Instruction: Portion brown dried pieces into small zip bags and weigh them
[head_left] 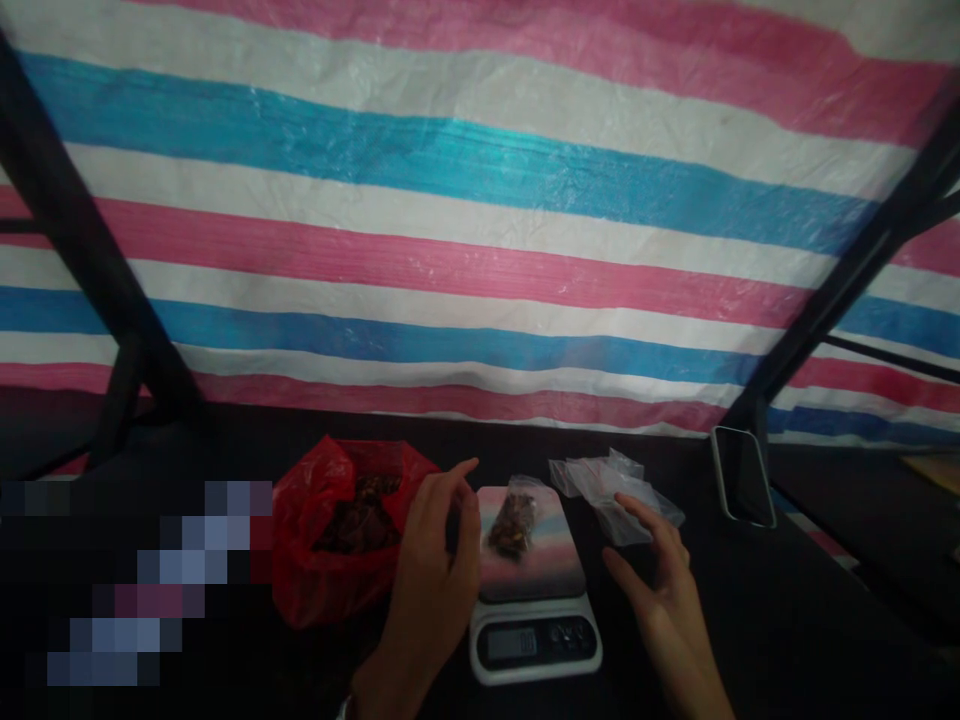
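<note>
On the steel plate of a white digital kitchen scale (536, 642) lies a small clear plastic bag (514, 522) filled with brown dried bits. My left hand (442, 540) hovers at the scale's left edge, fingers bent and apart, with nothing visible in it. To its left stands a red plastic bag (319, 570), its mouth spread wide around dark brown dried pieces (364, 515). My right hand (656, 570) is right of the scale, thumb and fingers apart and holding nothing. Just beyond its fingertips lie several clear zip bags (607, 485) in a loose pile.
A smartphone (742, 477) leans against a black frame post at the right. Another black post (97, 240) slants up on the left. Behind the black table (817, 620) hangs a striped pink, white and blue tarp (465, 250). The lower left is pixelated.
</note>
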